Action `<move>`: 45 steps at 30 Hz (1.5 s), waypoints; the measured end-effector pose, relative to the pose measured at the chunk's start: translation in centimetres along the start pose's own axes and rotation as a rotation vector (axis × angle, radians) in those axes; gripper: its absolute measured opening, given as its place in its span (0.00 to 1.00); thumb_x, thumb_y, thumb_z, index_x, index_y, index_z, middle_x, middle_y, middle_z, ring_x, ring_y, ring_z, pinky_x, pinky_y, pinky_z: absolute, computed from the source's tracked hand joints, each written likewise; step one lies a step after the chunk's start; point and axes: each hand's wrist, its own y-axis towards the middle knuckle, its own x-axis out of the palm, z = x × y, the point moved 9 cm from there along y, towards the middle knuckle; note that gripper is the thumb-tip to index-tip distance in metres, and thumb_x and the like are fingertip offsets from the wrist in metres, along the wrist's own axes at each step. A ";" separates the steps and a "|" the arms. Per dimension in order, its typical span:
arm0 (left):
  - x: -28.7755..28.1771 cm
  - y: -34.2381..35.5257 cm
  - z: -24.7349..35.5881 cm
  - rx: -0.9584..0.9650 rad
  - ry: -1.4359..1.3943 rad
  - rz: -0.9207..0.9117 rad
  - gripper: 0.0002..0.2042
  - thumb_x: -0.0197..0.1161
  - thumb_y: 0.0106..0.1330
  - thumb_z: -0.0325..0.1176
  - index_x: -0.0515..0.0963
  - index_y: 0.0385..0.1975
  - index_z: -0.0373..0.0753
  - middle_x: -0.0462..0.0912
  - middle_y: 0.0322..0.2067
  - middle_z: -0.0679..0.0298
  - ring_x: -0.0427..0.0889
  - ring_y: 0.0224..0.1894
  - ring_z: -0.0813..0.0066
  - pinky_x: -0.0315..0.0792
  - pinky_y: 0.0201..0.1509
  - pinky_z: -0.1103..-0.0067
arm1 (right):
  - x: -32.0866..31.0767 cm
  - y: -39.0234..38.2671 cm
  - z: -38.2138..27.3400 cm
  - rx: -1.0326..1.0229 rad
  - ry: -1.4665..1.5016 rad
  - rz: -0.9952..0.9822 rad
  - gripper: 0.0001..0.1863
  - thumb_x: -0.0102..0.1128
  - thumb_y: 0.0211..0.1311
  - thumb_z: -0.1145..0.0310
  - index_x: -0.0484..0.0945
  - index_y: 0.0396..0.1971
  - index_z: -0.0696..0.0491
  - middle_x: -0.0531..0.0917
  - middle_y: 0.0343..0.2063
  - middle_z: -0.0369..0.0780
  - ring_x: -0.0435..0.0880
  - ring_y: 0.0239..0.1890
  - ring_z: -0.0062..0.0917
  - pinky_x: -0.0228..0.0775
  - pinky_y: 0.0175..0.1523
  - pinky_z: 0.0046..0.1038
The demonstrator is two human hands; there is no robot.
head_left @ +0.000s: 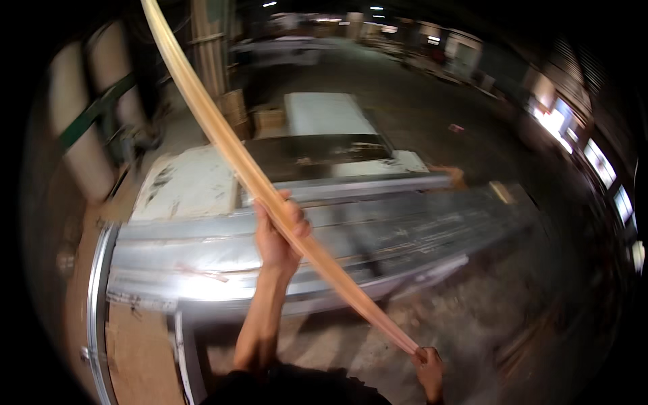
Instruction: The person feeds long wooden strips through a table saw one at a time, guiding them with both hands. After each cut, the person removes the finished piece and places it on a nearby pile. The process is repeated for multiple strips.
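Observation:
A long, narrow wooden strip point(233, 154) slants across the view from the top left down to the lower right. Its curve may come from the lens. Around the strip's middle, my left hand point(278, 236) is closed, its thumb on the near left side and fingers over the far side. My right hand point(428, 368) grips the lower right end. The strip is held up in the air over a metal-topped table saw point(202, 253) with a long grey sliding surface. Some blur softens the strip and both hands.
White panels point(185, 182) and a pale board point(327, 113) lie beyond the metal table. Large pale dust-collector bags point(88, 158) stand at the left by a green bar. A metal rail point(99, 304) runs along the near left. Bright windows point(597, 162) line the right wall.

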 end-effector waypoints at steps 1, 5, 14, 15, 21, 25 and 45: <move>2.5 -1.4 -1.3 -0.021 -0.003 -0.122 0.25 0.36 0.78 0.56 0.71 0.49 0.39 0.69 0.24 0.67 0.64 0.20 0.80 0.62 0.25 0.82 | 0.0 -2.5 1.7 0.001 0.007 -0.033 0.20 0.68 0.58 0.57 0.73 0.39 0.57 0.78 0.33 0.47 0.79 0.38 0.45 0.71 0.42 0.42; 10.5 -8.2 -9.7 -0.242 -0.064 -0.325 0.24 0.37 0.77 0.56 0.70 0.48 0.42 0.67 0.23 0.69 0.63 0.20 0.84 0.60 0.24 0.84 | 0.3 -13.1 8.7 0.120 0.191 0.086 0.18 0.71 0.56 0.63 0.72 0.37 0.55 0.81 0.29 0.46 0.82 0.32 0.46 0.76 0.36 0.38; 20.8 -30.3 -30.5 -0.955 0.061 -0.586 0.28 0.40 0.73 0.62 0.69 0.47 0.38 0.76 0.31 0.62 0.77 0.35 0.67 0.75 0.43 0.70 | 3.1 -45.4 10.3 0.481 -0.233 0.388 0.22 0.70 0.56 0.56 0.70 0.35 0.56 0.76 0.14 0.44 0.80 0.17 0.43 0.71 0.22 0.41; 21.3 -31.5 -32.3 -1.012 0.082 -0.617 0.28 0.38 0.75 0.60 0.70 0.47 0.38 0.77 0.33 0.61 0.77 0.35 0.68 0.75 0.43 0.71 | 5.2 -48.8 10.9 0.686 -0.254 0.375 0.30 0.69 0.59 0.55 0.74 0.53 0.60 0.81 0.21 0.47 0.80 0.19 0.43 0.70 0.22 0.42; 19.2 -39.1 -47.4 -1.436 0.228 -0.479 0.25 0.39 0.77 0.55 0.71 0.44 0.35 0.77 0.32 0.60 0.76 0.31 0.71 0.75 0.39 0.75 | 6.1 -53.0 4.5 1.308 0.079 0.454 0.20 0.71 0.58 0.55 0.73 0.30 0.54 0.74 0.15 0.43 0.72 0.15 0.35 0.63 0.19 0.39; 14.0 -42.7 -58.6 -1.617 0.224 -0.424 0.26 0.41 0.76 0.57 0.71 0.42 0.35 0.76 0.30 0.60 0.75 0.28 0.70 0.74 0.35 0.75 | 7.7 -51.8 3.6 1.338 0.091 0.442 0.16 0.71 0.58 0.58 0.73 0.30 0.52 0.75 0.17 0.40 0.72 0.18 0.30 0.68 0.24 0.35; 5.2 -50.7 -64.2 -2.059 0.084 -0.558 0.35 0.39 0.72 0.65 0.65 0.62 0.40 0.77 0.52 0.57 0.77 0.54 0.66 0.69 0.62 0.68 | -13.6 -19.0 17.6 1.084 0.483 0.441 0.20 0.60 0.67 0.52 0.73 0.35 0.57 0.76 0.18 0.47 0.75 0.20 0.38 0.68 0.27 0.42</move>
